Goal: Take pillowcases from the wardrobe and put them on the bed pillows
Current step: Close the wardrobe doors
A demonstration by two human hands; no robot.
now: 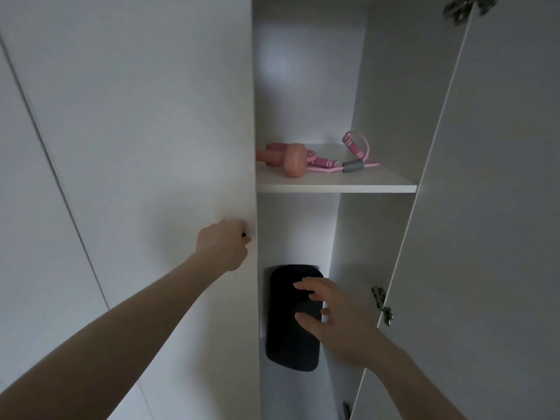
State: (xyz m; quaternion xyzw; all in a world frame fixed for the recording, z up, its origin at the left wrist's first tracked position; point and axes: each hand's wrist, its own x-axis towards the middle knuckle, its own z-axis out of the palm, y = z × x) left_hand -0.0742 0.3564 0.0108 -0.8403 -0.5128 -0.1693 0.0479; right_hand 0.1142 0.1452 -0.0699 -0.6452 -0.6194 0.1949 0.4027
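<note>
Two hands at white wardrobe (127,147): L hand (222,245) grip round door knob (245,236), R hand (336,316) grip wide.

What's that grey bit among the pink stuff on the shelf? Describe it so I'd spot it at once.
Look inside the open wardrobe compartment, on the white shelf above the black pad. Pink exercise gear lies there: a dumbbell at left, a looped resistance band at right. The grey foam sleeve wraps the band's middle, the only grey piece among the pink.
</note>
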